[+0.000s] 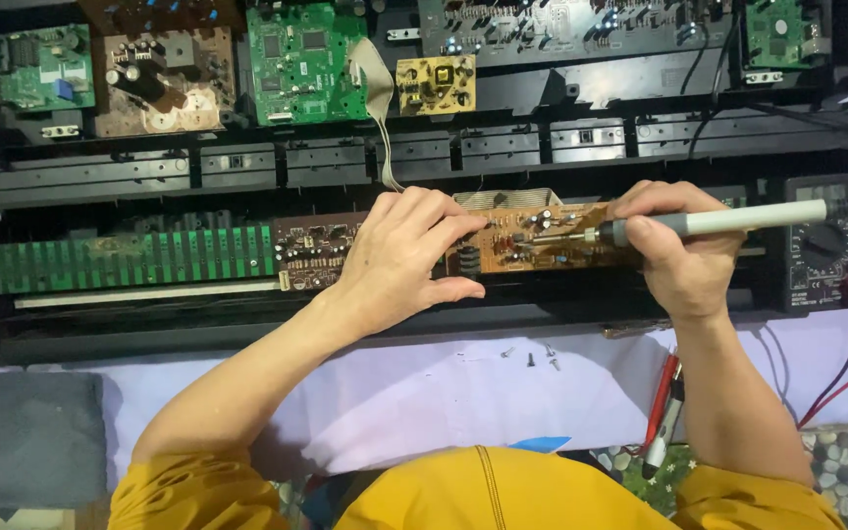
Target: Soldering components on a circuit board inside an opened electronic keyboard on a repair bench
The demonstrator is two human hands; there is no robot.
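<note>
A: Entry, head view. Where is the brown circuit board (542, 240)?

B: Centre-right of the frame, lying inside the opened black chassis (247, 339). Its long axis runs left to right, parallel to the lower edge of the frame.

A: Right hand (674, 257)?

B: Right of centre, at the board's right end. Its fingers (640, 201) are closed around a soldering iron (699, 224) with a pale handle. The iron also lies nearly horizontal, handle toward the right edge of the frame, metal tip pointing left over the board's middle. Whether the tip touches the board, I cannot tell.

A: Left hand (399, 260)?

B: At the board's left end. Fingertips (473, 224) rest on or against the board's upper left part, thumb curled below its edge; loosely curved, gripping nothing that I can see.

A: The key relation?

B: The tip sits between the two hands, just right of the left fingertips. The right hand alone carries the tool; the left is nearer the board's left edge.

A: Surroundings?

B: Green key-contact strip (130, 257) at left, a multimeter (821, 245) at right with red and black leads, loose screws (532, 355) on the white cloth (444, 393) covering the surface below the chassis, more boards along the top.
</note>
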